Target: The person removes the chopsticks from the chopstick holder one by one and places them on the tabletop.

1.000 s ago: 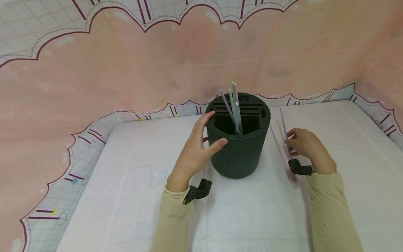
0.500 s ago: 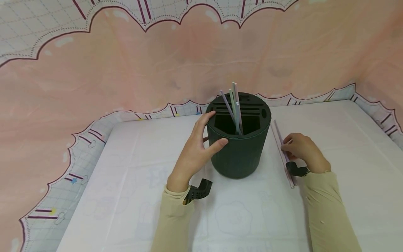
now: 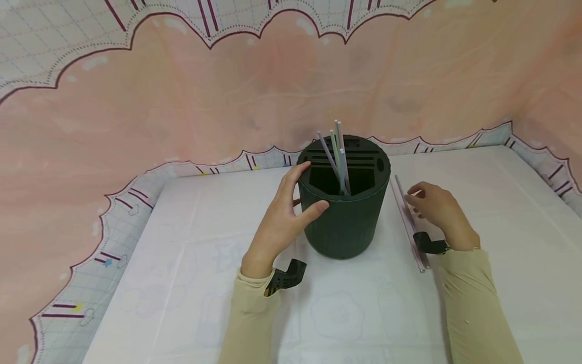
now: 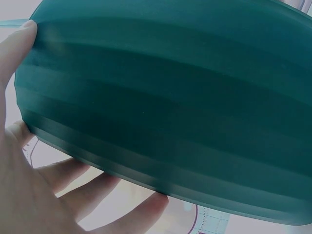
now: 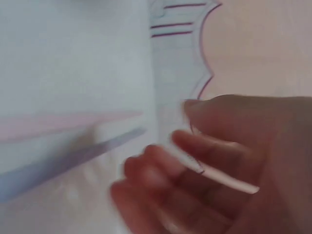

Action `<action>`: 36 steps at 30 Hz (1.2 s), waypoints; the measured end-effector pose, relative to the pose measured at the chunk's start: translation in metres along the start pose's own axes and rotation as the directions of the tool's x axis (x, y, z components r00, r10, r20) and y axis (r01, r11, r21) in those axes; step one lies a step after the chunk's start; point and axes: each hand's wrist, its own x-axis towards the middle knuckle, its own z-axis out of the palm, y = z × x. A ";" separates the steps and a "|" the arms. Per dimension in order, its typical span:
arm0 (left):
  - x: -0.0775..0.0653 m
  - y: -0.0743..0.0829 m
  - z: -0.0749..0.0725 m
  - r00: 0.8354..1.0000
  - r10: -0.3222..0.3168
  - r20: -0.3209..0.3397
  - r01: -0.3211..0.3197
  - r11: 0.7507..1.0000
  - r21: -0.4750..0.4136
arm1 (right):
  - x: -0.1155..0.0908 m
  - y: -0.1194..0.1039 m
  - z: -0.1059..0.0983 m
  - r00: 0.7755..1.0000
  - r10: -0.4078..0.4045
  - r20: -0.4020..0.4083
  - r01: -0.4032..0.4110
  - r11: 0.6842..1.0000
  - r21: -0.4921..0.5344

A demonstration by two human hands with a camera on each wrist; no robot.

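Five straws (image 3: 327, 151) are sticking up from one green pot (image 3: 345, 227), which the left hand (image 3: 279, 222) is gripping, fingers spread. One pink straw (image 5: 48, 125) and one purple straw (image 5: 39, 174) are lying beside the pot; the right hand (image 3: 434, 205) is hovering near them, fingers loosely bent.

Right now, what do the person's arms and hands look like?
The left sleeve and right sleeve are long and pale khaki. A black, angular device sits at each wrist. The left hand and right hand are bare, without gloves.
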 end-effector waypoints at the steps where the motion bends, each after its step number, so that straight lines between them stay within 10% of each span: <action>1: 0.000 0.000 0.000 1.000 0.003 0.000 -0.003 1.000 0.000 | 0.000 -0.002 0.000 0.999 -0.024 -0.036 0.024 1.000 0.006; 14: -0.001 -0.002 0.001 1.000 -0.001 0.005 0.001 1.000 0.001 | -0.019 -0.042 -0.011 0.853 -0.207 -0.479 0.317 0.934 0.162; 26: -0.001 -0.001 0.000 1.000 0.020 -0.004 -0.020 1.000 0.008 | -0.062 -0.117 -0.008 0.565 -0.367 -0.739 0.725 0.648 0.233; 30: -0.001 0.000 0.000 1.000 0.024 -0.005 -0.024 1.000 0.009 | -0.073 -0.131 -0.009 0.544 -0.406 -0.734 0.774 0.580 0.252; 36: -0.001 0.001 0.000 1.000 0.021 -0.007 -0.021 1.000 0.011 | -0.077 -0.140 -0.003 0.549 -0.485 -0.680 0.791 0.563 0.237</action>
